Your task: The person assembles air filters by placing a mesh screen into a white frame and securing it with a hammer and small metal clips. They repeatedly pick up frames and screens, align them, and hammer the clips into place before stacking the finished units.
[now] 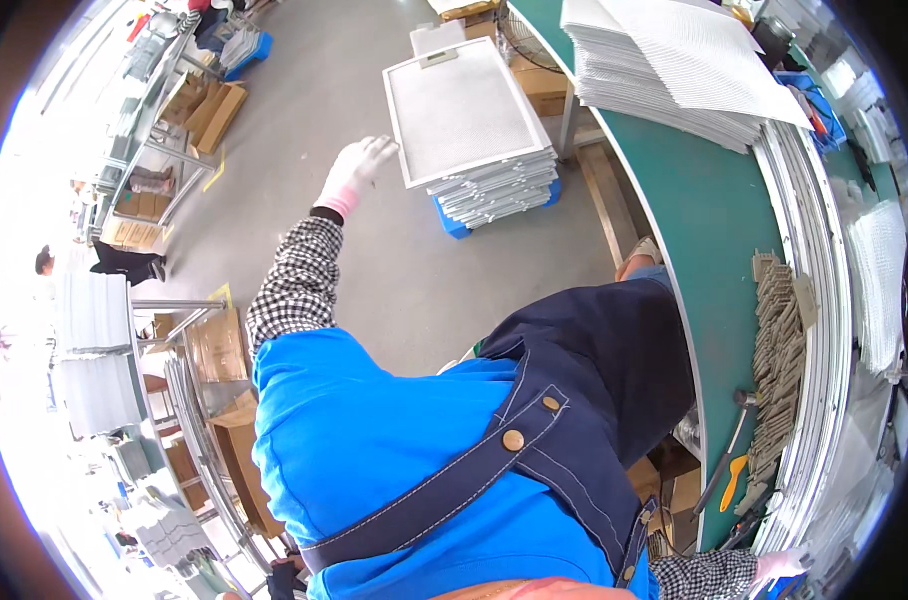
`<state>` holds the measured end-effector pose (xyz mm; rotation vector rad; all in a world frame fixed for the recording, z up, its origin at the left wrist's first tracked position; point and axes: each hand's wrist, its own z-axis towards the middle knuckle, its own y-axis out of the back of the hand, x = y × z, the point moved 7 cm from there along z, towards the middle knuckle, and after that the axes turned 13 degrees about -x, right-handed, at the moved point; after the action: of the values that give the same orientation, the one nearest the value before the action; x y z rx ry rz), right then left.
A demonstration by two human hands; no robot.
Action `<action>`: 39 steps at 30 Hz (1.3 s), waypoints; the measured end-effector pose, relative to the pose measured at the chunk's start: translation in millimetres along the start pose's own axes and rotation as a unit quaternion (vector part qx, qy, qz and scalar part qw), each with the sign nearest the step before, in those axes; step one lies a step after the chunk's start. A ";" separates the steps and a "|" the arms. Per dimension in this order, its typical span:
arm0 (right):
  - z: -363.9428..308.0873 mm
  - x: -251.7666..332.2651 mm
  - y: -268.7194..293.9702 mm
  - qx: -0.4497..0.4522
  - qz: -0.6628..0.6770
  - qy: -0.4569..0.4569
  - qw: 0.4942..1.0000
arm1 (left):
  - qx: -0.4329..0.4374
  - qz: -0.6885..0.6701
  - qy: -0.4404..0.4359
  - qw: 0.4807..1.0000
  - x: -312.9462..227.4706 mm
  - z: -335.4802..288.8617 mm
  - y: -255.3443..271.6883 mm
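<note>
My left hand (pixel 359 172), in a white glove with a pink cuff, reaches out over the floor with its fingers stretched and nothing in them. It is beside the left edge of a white-framed mesh panel (pixel 464 108), with a small gap between. That panel tops a stack of similar frames (pixel 494 190) on a blue base (pixel 451 222). Far to the lower right, my right hand (pixel 782 565), gloved likewise, lies by the near end of long white metal profiles (pixel 809 420) on the green bench. Its fingers are too small and blurred to read.
The green bench (pixel 704 230) bears mesh sheets (pixel 664 70), a row of grey-beige small parts (pixel 777 370), a hammer (pixel 739 420) and an orange-handled tool (pixel 734 483). Racks with cardboard boxes (pixel 214 345) stand at left. Another person (pixel 129 262) is at far left.
</note>
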<state>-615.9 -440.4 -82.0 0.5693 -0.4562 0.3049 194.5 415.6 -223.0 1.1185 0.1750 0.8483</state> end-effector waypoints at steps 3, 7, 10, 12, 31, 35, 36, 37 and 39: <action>-14.3 49.3 6.7 0.001 0.120 0.036 0.992 | -0.018 -0.095 -0.006 0.995 -27.3 -11.6 -8.9; -33.2 132.7 44.2 0.011 0.140 0.105 0.985 | -0.040 -0.146 -0.038 0.988 -29.0 1.8 -6.7; -45.8 172.6 72.4 -0.018 0.128 0.161 0.979 | -0.079 -0.111 -0.078 0.988 -37.9 30.0 21.7; -68.0 200.3 85.7 0.022 0.177 0.142 0.974 | -0.116 -0.092 -0.080 0.986 -36.9 68.5 54.1; -267.7 414.1 185.6 0.259 0.339 0.392 0.815 | -0.047 -0.581 -0.354 0.731 -265.7 297.2 260.7; -256.3 317.3 152.4 0.297 0.144 0.379 0.865 | -0.041 -0.536 -0.384 0.751 -321.4 296.7 311.2; -257.5 297.6 144.1 0.308 0.100 0.376 0.868 | -0.046 -0.553 -0.381 0.739 -334.8 295.1 312.1; -259.4 280.3 136.9 0.319 0.056 0.373 0.870 | -0.048 -0.527 -0.391 0.753 -349.9 292.2 314.2; -255.1 282.1 140.6 0.304 0.218 0.326 0.868 | -0.053 -0.469 -0.411 0.780 -378.4 292.4 323.3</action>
<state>-346.4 -137.6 -71.1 0.9245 0.2016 1.0629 -76.1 4.6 78.8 1.0220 -0.0638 -0.5494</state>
